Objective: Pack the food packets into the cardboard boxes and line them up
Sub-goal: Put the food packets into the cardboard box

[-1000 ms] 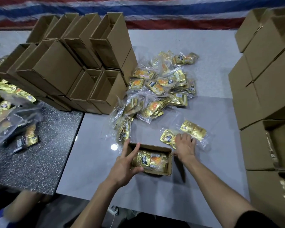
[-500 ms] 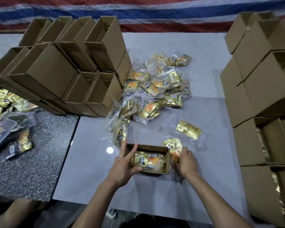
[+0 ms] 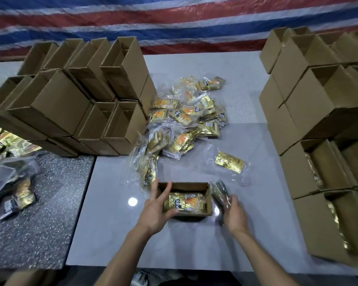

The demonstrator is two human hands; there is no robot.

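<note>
Currently we note the left hand [image 3: 159,205] holding the left end of the small open box [image 3: 184,186], thumb on the near wall and fingers [image 3: 167,188] spread over the rim. We judge this a brace, so the light carton does not skid on the smooth desk [image 3: 194,244] as goods go in. The box sits near the desk's front edge, straight ahead of the person, with one gold packet [image 3: 184,201] lying flat inside. The right hand [image 3: 235,215] is just beside the box's right wall, curled round a second packet [image 3: 220,193]. Motion blur smears both, so we cannot tell how firm the grip is. Probably that packet goes in next. The loose heap [image 3: 184,124] lies just beyond the box, within reach, and a lone packet [image 3: 229,162] rests apart to its right. Empty boxes [image 3: 91,96] stand stacked at far left, open ends up for easy taking. The stacked boxes on the right [image 3: 318,120], whose lower tiers [image 3: 329,168] show gold inside, look like the finished line. On writing: the packets carry a dark label with pale characters and an orange picture, too small to read. The cardboard is plain, with no print seen.
</note>
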